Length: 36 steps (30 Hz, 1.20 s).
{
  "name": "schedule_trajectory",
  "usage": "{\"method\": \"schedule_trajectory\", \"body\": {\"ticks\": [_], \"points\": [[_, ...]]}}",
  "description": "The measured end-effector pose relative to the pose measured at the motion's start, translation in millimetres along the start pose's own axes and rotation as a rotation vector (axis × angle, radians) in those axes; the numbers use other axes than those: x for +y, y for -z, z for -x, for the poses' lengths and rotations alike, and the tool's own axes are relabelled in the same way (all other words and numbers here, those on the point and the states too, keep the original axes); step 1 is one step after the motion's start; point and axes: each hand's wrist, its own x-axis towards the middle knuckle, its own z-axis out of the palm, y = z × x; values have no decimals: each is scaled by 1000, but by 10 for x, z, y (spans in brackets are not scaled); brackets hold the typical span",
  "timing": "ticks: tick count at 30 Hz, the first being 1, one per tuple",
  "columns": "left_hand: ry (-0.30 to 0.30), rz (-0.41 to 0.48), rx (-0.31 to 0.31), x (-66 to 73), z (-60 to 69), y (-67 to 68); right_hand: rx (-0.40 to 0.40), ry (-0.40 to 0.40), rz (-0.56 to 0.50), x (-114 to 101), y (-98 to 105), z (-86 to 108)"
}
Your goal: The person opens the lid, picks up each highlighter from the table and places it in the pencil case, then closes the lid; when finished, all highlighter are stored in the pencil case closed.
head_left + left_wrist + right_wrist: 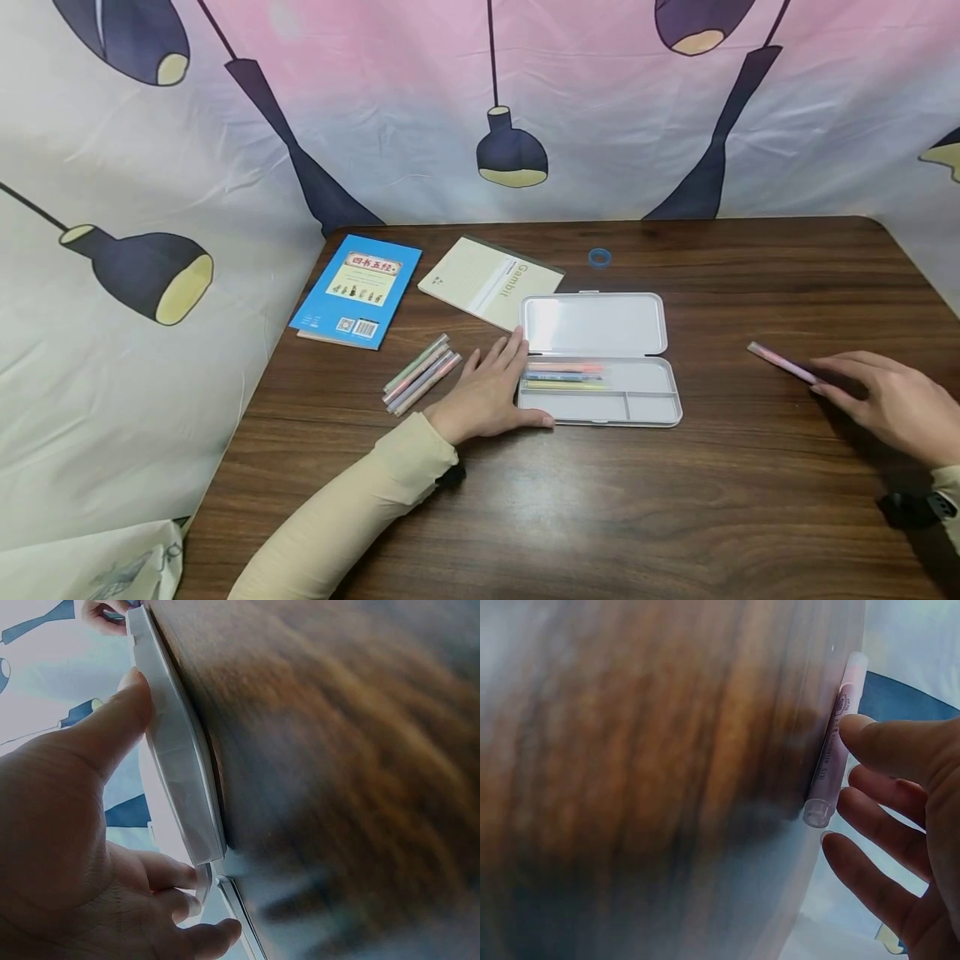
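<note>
A white pencil case [651, 408] lies open on the table, with several pens [564, 377] in its rear compartment. My left hand [487, 392] rests against the case's left end, fingers extended beside it and thumb along the front edge. The left wrist view shows that thumb touching the case's side wall [180, 765]. Far to the right, my right hand [892, 400] pinches the near end of a pink-purple pen [782, 363] at the table surface. In the right wrist view the thumb lies on the pen [831, 761], its other fingers spread beside it.
Left of the case lies a group of several pens [422, 375]. Behind are a blue book [360, 292] and a cream notebook [487, 279]. A blue ring [599, 258], perhaps tape, sits near the back edge. A printed curtain [420, 125] hangs behind the wooden table [600, 517].
</note>
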Motion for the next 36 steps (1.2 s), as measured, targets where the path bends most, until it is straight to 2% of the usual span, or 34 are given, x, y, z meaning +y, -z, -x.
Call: {"method": "schedule_trajectory", "body": {"ticks": [27,36], "points": [[-1,-5,11,3,8,-5,-74,-16,-32,-19,-20,-21],[10,-5,-5,0,-7,-17,-68,-3,-31,-15,-20,-27]]}}
